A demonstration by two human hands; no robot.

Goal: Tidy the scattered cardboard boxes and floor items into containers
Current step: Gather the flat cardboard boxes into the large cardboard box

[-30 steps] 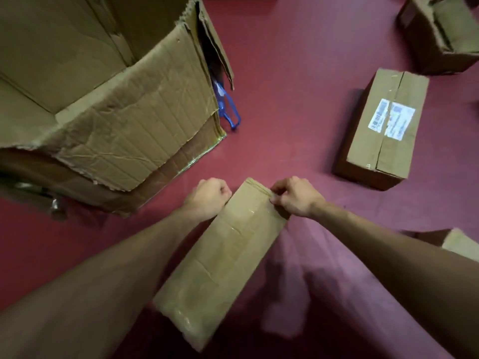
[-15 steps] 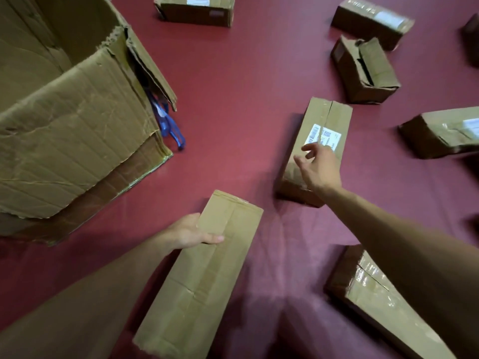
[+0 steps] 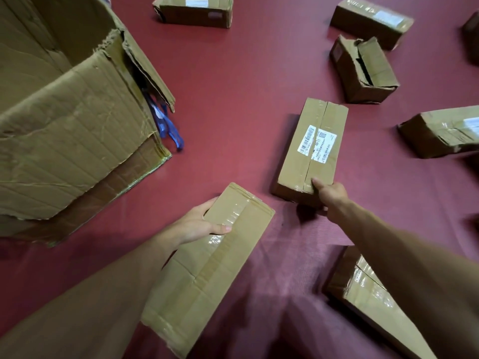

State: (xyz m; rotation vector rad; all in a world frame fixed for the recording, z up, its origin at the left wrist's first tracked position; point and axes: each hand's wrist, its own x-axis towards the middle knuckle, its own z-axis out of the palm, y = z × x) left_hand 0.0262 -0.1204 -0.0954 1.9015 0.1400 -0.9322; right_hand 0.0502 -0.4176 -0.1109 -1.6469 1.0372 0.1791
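Gripping taped box (image 3: 207, 265), thumb on top: left hand (image 3: 197, 226) | right hand (image 3: 333, 194) clasps labelled box (image 3: 311, 151) near end

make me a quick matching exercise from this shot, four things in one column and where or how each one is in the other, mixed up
Things:
1. left hand
2. right hand
3. blue handles
4. torn open box

Places or states:
A. by the corner of the big carton
B. far right on the floor, flaps gaping
C. holds the plain taped box
D. grips the near end of the labelled box

Pairs: 1-C, 2-D, 3-A, 4-B
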